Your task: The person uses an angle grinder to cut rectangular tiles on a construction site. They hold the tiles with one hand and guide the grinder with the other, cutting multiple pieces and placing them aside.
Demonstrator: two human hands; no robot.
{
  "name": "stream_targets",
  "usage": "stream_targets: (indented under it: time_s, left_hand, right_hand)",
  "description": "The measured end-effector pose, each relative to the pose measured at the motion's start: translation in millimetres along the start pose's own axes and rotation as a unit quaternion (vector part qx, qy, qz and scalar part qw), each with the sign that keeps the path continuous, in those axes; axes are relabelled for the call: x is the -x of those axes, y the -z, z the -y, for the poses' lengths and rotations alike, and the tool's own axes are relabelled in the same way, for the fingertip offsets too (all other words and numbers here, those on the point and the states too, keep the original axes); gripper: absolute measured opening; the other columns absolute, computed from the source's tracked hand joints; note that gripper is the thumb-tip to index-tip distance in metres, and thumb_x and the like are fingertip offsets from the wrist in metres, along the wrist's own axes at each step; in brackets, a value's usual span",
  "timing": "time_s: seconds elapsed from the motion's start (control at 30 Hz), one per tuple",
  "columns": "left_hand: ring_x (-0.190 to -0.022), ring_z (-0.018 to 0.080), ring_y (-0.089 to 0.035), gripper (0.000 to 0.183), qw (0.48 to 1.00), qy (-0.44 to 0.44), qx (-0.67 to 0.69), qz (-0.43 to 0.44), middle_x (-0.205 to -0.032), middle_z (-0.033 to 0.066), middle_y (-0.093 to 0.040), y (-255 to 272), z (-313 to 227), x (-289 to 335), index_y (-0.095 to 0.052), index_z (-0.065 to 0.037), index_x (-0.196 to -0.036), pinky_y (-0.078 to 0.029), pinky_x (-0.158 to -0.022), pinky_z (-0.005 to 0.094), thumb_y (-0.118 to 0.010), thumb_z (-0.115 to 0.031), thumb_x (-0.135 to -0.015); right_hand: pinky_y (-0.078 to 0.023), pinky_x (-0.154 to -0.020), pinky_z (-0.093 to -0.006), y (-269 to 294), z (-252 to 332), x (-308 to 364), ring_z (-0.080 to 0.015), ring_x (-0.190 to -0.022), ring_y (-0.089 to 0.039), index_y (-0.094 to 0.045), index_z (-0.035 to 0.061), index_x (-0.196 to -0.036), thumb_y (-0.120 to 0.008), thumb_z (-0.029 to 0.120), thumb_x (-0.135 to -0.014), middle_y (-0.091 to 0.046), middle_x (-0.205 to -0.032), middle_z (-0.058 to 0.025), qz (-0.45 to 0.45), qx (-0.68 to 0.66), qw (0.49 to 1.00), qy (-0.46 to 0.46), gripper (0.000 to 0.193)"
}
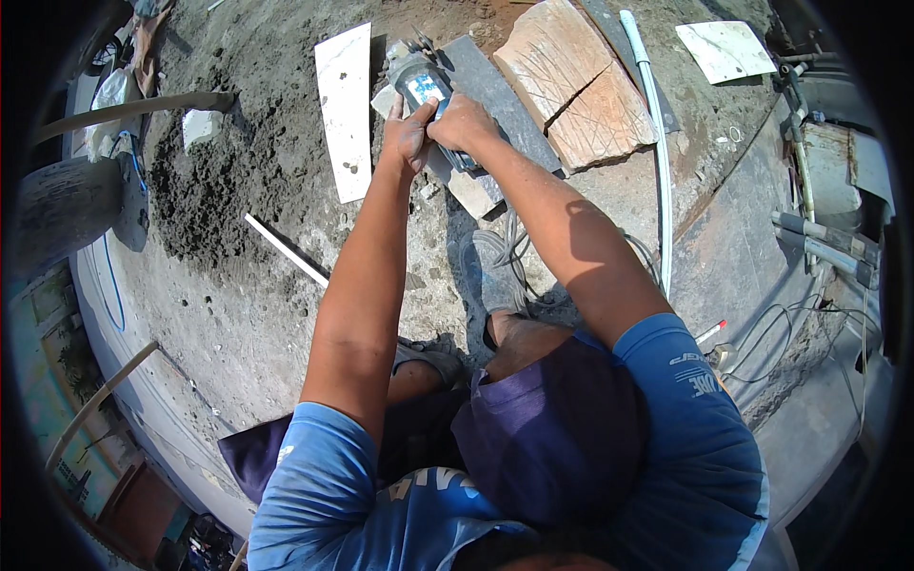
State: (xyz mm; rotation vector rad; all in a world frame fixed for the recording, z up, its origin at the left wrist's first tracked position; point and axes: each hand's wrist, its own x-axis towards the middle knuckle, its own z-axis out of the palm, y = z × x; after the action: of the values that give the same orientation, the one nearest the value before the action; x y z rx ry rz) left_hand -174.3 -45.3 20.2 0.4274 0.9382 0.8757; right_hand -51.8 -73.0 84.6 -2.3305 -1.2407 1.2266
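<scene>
Both my arms stretch forward to a teal and grey handheld power tool [416, 84] with a white label; its exact kind is hard to make out. My right hand [464, 124] wraps over its body from the right. At its left side, my left hand [409, 141] grips it with fingers partly hidden. Under and beside the tool lie a dark grey stone slab [509, 109] and a paler slab piece [474, 193]. A white marbled tile strip [345, 114] lies just left of my hands.
Right of the slab is a scored, cracked orange stone [576, 90], then a long white pipe [654, 143]. Wet mortar [214, 205] is heaped at the left. A grey cable [517, 252] coils by my feet. Another tile [725, 52] lies far right.
</scene>
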Motion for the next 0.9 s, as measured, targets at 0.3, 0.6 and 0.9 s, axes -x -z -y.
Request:
stream_targets:
  time_s: [0.3, 0.6, 0.9]
  left_hand:
    - [-0.093, 0.0284, -0.071, 0.105, 1.000, 0.005, -0.004, -0.010, -0.120, 0.0235, -0.067, -2.6, -1.2, 3.7, 0.002, -0.012, -0.165, -0.060, -0.077, 0.0435, -0.073, -0.001, -0.092]
    - [-0.118, 0.0309, -0.064, 0.098, 0.999, 0.016, -0.028, -0.015, -0.139, 0.0225, -0.057, -9.5, -3.4, 9.7, -0.002, -0.011, -0.165, -0.054, -0.098, 0.0474, -0.070, -0.001, -0.095]
    - [-0.119, 0.0295, -0.062, 0.099, 0.999, 0.017, -0.032, -0.015, -0.141, 0.0230, -0.055, -12.9, -4.1, 14.8, 0.001, -0.008, -0.164, -0.053, -0.099, 0.0450, -0.070, -0.001, -0.095]
  right_hand:
    - [-0.052, -0.103, -0.0443, -1.1, -2.1, -0.5, -0.0399, -0.123, -0.063, -0.059, -0.0036, -0.130, -0.074, 0.028, -0.074, -0.065, -0.130, -0.0274, 0.002, 0.005, 1.000, 0.001, 0.066]
    - [-0.050, -0.106, -0.0426, 3.1, -0.5, 0.6, -0.0359, -0.127, -0.061, -0.056, 0.0025, -0.134, -0.074, 0.028, -0.079, -0.064, -0.134, -0.0216, 0.033, 0.025, 0.999, -0.010, 0.063]
    - [-0.050, -0.105, -0.0428, 3.8, -0.7, 3.8, -0.0359, -0.127, -0.061, -0.056, 0.0019, -0.133, -0.074, 0.028, -0.078, -0.064, -0.133, -0.0218, 0.033, 0.023, 0.999, -0.014, 0.063]
